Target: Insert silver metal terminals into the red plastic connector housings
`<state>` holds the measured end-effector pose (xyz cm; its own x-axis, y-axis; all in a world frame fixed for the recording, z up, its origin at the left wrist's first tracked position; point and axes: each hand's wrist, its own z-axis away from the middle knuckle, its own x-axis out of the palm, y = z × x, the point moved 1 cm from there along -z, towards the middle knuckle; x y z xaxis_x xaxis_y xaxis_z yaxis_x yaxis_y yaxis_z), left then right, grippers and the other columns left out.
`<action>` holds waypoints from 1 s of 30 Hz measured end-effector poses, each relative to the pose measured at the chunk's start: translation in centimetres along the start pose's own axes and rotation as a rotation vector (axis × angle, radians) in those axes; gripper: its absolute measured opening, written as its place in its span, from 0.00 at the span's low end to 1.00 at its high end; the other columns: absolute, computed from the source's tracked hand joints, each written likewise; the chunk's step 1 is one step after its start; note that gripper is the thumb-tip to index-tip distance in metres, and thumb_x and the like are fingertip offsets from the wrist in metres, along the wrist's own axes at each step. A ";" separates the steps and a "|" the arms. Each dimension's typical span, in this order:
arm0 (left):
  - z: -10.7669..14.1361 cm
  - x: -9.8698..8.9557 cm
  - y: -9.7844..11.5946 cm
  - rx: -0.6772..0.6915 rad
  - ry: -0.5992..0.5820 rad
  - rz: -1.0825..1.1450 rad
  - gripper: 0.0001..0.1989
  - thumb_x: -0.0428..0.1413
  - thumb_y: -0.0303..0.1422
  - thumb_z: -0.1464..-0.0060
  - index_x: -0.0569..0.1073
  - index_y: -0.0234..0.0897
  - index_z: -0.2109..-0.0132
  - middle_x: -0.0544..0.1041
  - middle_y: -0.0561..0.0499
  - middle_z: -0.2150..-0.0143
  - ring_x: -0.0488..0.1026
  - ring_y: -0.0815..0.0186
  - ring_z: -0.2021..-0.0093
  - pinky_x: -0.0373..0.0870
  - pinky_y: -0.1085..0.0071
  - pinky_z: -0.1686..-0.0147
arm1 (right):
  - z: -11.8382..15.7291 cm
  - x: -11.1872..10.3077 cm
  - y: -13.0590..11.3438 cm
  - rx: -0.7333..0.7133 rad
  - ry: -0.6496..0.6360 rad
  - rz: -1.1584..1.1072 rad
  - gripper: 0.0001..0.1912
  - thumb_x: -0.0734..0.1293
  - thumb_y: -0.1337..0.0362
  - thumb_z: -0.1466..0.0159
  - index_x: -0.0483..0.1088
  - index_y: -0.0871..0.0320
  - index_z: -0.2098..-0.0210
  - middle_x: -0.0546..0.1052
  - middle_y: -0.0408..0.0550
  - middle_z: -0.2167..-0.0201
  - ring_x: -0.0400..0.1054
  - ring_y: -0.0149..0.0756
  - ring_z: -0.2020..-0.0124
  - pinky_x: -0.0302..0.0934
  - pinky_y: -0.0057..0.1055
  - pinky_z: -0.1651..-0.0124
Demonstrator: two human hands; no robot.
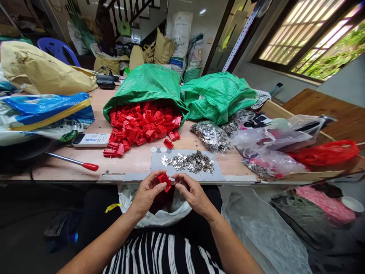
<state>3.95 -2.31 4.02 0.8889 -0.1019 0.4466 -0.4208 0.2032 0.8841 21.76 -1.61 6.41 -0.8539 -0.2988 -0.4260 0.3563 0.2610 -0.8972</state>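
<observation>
My left hand [148, 192] grips a red plastic housing [164, 182] between thumb and fingers, above the open white sack [171, 219] on my lap. Close to its right side, my right hand [191, 190] is pinched; what sits between its fingertips is too small to make out. Just beyond the hands, small silvery metal pieces [196, 161] lie spread on a grey mat [158, 164]. Farther back, many red plastic housings [145, 123] spill from a green woven sack [148, 82] onto the table.
A lever with a red grip [90, 166] juts over the table at left, near a white box [92, 140]. A clear bag of metal pieces [211, 136] lies right of the pile. Farther right stands a carton [310, 176] with plastic bags. Another green sack [219, 93] lies behind.
</observation>
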 end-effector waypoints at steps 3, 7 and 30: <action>-0.9 -1.0 -0.2 0.137 0.043 -0.162 0.17 0.63 0.31 0.53 0.71 0.41 0.55 0.77 0.51 0.55 0.73 0.65 0.58 0.69 0.70 0.57 | -0.5 0.1 1.1 -0.033 0.029 0.129 0.15 0.57 0.64 0.31 0.68 0.54 0.49 0.69 0.49 0.59 0.65 0.35 0.57 0.60 0.32 0.54; -2.2 -2.4 -0.5 0.308 0.092 -0.528 0.16 0.62 0.29 0.52 0.71 0.41 0.55 0.78 0.51 0.57 0.74 0.63 0.56 0.69 0.66 0.53 | -1.4 0.4 2.1 -0.037 0.024 0.260 0.15 0.59 0.66 0.33 0.70 0.54 0.49 0.72 0.49 0.62 0.66 0.36 0.60 0.61 0.33 0.54; -3.9 -3.8 -0.1 0.345 -0.055 -0.931 0.15 0.59 0.29 0.49 0.74 0.40 0.52 0.80 0.51 0.57 0.76 0.63 0.58 0.71 0.68 0.54 | -3.6 0.8 2.8 -0.095 -0.111 0.459 0.08 0.63 0.70 0.36 0.73 0.57 0.60 0.75 0.48 0.63 0.70 0.33 0.61 0.63 0.28 0.56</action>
<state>1.28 1.84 1.69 0.8853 -0.1234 -0.4483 0.4036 -0.2746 0.8727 20.69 2.21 3.92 -0.5688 -0.2282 -0.7902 0.6464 0.4701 -0.6010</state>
